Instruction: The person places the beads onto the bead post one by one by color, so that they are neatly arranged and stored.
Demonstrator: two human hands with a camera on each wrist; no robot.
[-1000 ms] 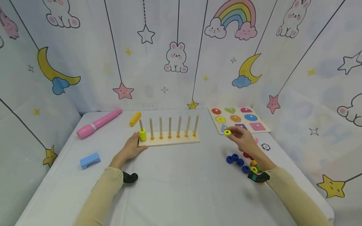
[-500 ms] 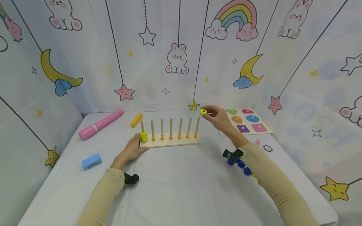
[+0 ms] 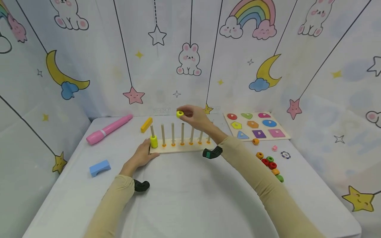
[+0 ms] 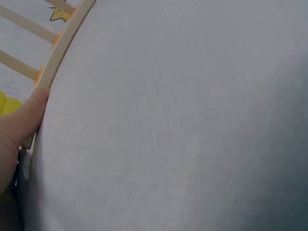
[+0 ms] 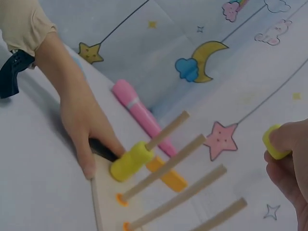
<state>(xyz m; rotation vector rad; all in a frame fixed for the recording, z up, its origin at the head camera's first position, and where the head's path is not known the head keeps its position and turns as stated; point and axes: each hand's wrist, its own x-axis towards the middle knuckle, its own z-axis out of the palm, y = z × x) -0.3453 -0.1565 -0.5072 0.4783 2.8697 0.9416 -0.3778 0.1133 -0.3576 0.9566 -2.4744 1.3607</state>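
My right hand pinches a yellow bead in the air above the middle of a wooden peg board. In the right wrist view, thumb and fingers hold this bead at the right edge. A row of upright pegs stands on the board. Yellow beads are stacked on the leftmost peg, whose tip shows above them; the other pegs I can see are bare. With the thumb along the front edge and fingers at the end, my left hand grips the board's left end.
Loose red, orange and green beads lie at the right, near a shape puzzle. A pink stick-shaped toy, a yellow block and a blue arch block lie at the left. A patterned curtain stands behind.
My right hand has carried the yellow bead leftward from the loose beads and puzzle to above the peg board. My left hand has stayed on the board's end.
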